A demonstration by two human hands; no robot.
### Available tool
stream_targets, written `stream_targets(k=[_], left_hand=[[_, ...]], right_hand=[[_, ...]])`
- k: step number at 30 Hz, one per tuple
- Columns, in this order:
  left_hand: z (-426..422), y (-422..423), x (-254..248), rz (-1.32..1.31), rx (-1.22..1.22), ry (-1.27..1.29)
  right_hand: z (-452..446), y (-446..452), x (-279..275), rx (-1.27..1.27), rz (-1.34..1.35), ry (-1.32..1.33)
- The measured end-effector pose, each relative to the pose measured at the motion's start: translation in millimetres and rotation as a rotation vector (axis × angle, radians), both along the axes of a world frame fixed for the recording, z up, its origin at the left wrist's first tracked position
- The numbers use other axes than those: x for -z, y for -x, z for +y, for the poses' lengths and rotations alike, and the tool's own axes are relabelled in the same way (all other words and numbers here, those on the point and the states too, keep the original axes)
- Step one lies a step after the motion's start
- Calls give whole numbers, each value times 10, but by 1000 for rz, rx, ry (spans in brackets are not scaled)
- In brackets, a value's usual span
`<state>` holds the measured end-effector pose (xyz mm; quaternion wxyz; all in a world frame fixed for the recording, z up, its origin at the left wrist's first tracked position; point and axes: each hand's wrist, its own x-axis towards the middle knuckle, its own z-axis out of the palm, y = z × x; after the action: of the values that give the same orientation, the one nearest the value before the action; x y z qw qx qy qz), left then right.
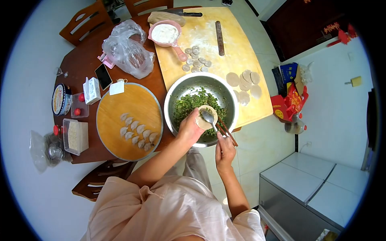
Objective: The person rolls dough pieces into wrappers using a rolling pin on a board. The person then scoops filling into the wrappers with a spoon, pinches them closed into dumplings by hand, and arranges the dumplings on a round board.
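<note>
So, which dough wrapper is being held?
The wrapper in the left hand, under the spoon, over the bowl; the other wrappers lie on the rectangular board.

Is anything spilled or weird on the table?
White powder, probably flour, dusts the yellow board by the rolling pin, outside the pink bowl. It looks messy, but may be deliberate. Nothing else stands out.

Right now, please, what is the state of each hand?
Left hand: holding a round dumpling wrapper.
Right hand: closed on the handle of a metal spoon, its tip at the wrapper.
</note>
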<state>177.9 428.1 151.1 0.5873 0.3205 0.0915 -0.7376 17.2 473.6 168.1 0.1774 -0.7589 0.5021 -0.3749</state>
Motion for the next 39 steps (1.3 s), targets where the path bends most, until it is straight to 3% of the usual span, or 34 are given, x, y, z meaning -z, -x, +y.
stream_targets(k=[11, 21, 25, 29, 33, 39], left_hand=[[-57, -111, 106, 8, -16, -63], [-52, -279, -37, 45, -41, -1], [-1, -218, -53, 76, -44, 6], [27, -241, 99, 97, -68, -3], [72, -276, 118, 49, -55, 35], [123, -301, 55, -66, -26, 178]], right_hand=[[93, 140, 113, -93, 139, 5], [4, 14, -183, 11, -139, -55], [-39, -76, -84, -61, -100, 42], [113, -65, -42, -129, 7, -37], [109, -99, -236, -79, -44, 22], [113, -94, -354, 101, -454, -667]])
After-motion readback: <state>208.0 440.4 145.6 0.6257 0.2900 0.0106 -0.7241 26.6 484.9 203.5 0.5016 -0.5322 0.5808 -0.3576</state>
